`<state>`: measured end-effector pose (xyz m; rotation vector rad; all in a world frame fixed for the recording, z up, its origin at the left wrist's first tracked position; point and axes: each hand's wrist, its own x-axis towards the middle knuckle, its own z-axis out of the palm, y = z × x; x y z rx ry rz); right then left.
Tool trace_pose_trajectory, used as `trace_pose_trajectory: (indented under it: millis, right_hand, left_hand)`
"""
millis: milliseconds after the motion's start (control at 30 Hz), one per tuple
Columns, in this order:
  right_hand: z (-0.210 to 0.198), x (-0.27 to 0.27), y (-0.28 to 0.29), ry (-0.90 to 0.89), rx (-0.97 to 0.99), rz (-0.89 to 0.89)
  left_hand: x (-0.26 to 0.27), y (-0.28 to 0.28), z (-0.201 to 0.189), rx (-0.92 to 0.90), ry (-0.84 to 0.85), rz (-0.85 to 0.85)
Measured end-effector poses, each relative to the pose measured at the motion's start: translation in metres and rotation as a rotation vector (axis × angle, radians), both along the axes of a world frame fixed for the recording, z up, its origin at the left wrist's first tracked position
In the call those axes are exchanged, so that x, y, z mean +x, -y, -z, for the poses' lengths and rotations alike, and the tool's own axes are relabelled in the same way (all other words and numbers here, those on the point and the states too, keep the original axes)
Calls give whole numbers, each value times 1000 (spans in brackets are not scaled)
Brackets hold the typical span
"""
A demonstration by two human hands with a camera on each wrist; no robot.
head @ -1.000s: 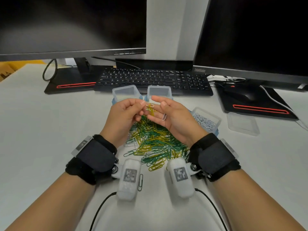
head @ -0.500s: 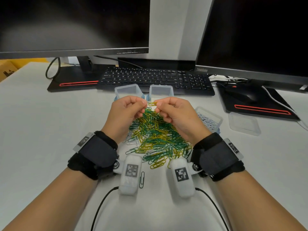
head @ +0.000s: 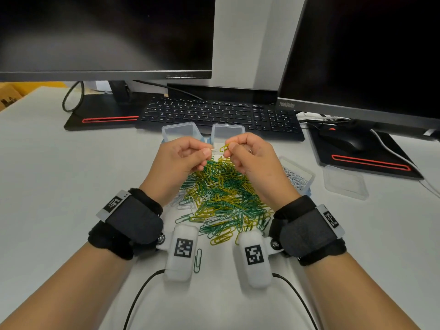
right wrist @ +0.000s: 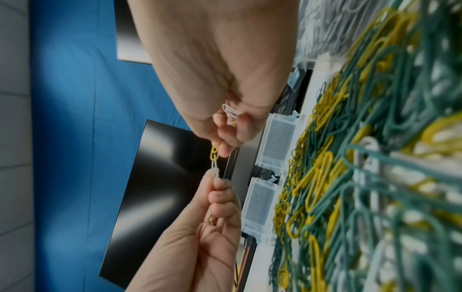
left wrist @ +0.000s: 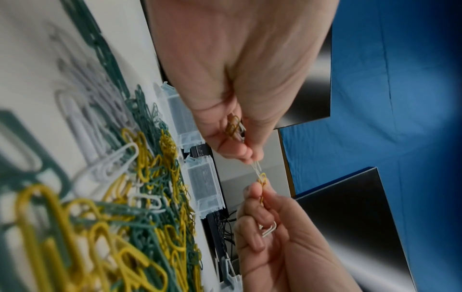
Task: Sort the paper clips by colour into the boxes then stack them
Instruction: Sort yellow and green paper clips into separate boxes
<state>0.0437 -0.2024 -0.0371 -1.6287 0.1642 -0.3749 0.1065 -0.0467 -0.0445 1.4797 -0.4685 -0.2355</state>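
Observation:
Above a mixed pile of green, yellow and white paper clips (head: pixel 221 194), my left hand (head: pixel 209 152) pinches a white clip (left wrist: pixel 256 167). It is hooked into a yellow clip (head: pixel 223 147) pinched by my right hand (head: pixel 229 147). The wrist views show more clips tucked in the palms: yellowish ones (left wrist: pixel 233 126) in the left, a white one (right wrist: pixel 230 111) in the right. Two empty clear boxes (head: pixel 181 131) (head: pixel 227 132) stand side by side just beyond the hands. A third box (head: pixel 306 171) at the right holds white clips.
A clear lid (head: pixel 345 182) lies right of the white-clip box. A black keyboard (head: pixel 219 115), two monitors and a mouse (head: pixel 342 139) on its pad line the back of the desk. One green clip (head: pixel 197 260) lies apart near my left wrist.
My right hand, palm-up with straight fingers a second ago, has curled into a pinch. Both hands' fingertips came together over the pile and now hold the linked white and yellow clips between them.

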Motion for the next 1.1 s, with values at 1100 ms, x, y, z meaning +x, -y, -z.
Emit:
trace_pose_trajectory:
  millis: [1100]
  right_hand:
    - [-2, -1, -3, -106, 432, -109]
  left_hand:
    - [-6, 6, 0, -33, 152, 55]
